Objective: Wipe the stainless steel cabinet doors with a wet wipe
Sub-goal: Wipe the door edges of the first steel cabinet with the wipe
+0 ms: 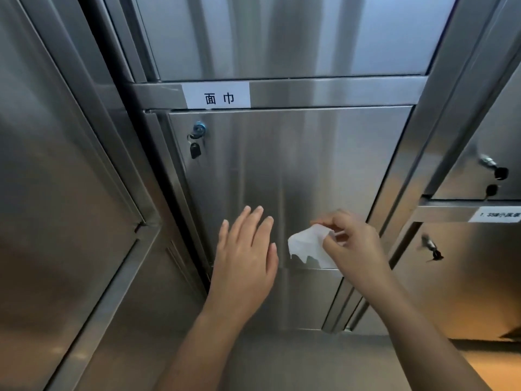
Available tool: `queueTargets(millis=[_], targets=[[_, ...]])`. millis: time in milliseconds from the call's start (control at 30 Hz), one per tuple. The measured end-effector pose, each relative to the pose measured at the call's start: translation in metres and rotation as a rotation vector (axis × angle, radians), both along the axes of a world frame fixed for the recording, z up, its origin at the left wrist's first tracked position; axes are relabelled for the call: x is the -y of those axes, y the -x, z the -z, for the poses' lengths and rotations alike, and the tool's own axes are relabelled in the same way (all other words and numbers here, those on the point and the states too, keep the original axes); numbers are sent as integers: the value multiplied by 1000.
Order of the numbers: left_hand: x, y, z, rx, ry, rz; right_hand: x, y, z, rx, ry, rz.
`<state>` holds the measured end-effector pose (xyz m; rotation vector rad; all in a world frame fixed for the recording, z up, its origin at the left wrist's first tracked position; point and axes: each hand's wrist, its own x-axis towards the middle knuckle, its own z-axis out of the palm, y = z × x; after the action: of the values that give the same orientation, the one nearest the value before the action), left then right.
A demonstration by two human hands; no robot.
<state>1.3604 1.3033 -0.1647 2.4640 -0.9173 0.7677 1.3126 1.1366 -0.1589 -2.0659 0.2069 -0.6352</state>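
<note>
Pinching wet wipe [308, 245], right hand [356, 244], steel door [282, 159]

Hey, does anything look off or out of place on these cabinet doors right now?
Nothing spilled or damaged. The only oddity: a key dangles from the lock at the upper left of the middle door. The wet wipe pinched in the right hand is bunched up, not flat.

Edge-cut label [497, 214], text seemingly illegible.
</note>
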Motion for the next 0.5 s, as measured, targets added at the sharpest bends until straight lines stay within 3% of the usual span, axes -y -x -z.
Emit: queueTargets(millis=[233,500], targets=[[22,-41,13,-31,-13,-9,19,-48,1,-30,42,-65],[50,-48,39,-60,28,-171,47,-83,23,-74,102,-290]])
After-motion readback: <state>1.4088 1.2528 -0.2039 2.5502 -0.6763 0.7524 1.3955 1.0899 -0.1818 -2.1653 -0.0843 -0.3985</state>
